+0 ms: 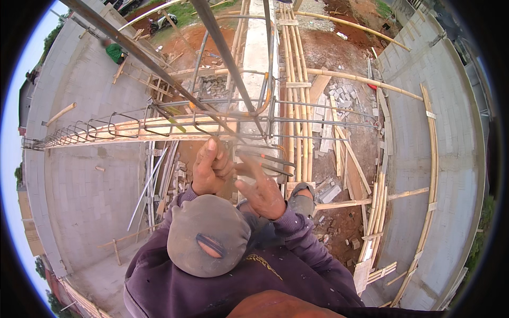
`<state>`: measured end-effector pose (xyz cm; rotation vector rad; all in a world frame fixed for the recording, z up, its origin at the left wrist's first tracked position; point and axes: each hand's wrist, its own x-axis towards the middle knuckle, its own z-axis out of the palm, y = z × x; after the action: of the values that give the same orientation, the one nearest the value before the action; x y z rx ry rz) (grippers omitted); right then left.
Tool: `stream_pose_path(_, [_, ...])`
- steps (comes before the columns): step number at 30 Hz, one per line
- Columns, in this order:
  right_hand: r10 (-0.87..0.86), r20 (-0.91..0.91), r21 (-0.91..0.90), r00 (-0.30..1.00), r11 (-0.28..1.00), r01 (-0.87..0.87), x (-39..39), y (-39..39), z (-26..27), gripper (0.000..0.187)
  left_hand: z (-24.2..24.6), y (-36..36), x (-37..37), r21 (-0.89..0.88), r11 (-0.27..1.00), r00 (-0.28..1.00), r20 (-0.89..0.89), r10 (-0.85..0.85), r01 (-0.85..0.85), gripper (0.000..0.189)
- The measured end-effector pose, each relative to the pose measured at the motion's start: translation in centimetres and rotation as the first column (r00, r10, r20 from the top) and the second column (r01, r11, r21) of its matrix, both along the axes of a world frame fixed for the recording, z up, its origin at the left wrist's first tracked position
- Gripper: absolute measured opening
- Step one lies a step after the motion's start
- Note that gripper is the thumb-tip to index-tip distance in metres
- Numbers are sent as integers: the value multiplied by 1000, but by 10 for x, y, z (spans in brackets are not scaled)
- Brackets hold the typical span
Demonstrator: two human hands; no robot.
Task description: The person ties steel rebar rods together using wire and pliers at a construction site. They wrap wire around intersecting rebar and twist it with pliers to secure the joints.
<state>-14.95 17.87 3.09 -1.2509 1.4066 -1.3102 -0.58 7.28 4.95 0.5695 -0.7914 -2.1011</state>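
Note:
My left hand (210, 169) is curled beside the rebar, its thumb raised over bent fingers. Whether something thin is pinched in it is hidden. My right hand (262, 190) is blurred, with thumb and fingers apart and nothing visible in its palm. Just beyond its fingers lie two dark bars (280, 159), rod ends or tool handles; I cannot tell which. Steel rebar stirrups (258, 113) and long bars (228, 53) cross just ahead of my hands, above a pale concrete beam (260, 51). My knee in torn grey trousers (191, 226) is bent close below.
A rebar cage (107, 129) runs left along wooden formwork (167, 129). Bundled bamboo poles (294, 71) line the beam's right side, near my sandalled foot (305, 192). Block walls (95, 187) flank both sides. Rubble (344, 93) covers the ground far below. A person in green (114, 53) is at upper left.

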Motion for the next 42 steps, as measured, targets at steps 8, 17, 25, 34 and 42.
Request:
stream_pose_path(8, [-26, 106, -54, 994, 998, 32, 11, -4, -24, 31, 23, -44, 32, -931, 366, 863, 174, 474, -13, 44])
stream_pose_path(17, [-331, 473, 47, 817, 935, 351, -67, 10, -25, 25, 96, -195, -30, -945, 296, 785, 286, 549, 137, 56])
stream_pose_path(25, [-427, 265, -13, 864, 895, 446, -103, 8, -21, 33, 92, -223, -52, -830, 516, 905, 366, 217, 212, 45])
stream_pose_path(34, [-519, 253, -87, 816, 828, 553, -136, -48, 17, 26, 71, -222, -55, -810, 586, 905, 255, 340, 8, 45])
stream_pose_path(42, [-562, 266, -235, 783, 750, 618, -171, -129, 61, 21, 20, -140, -61, -655, 755, 936, 245, 254, -34, 30])
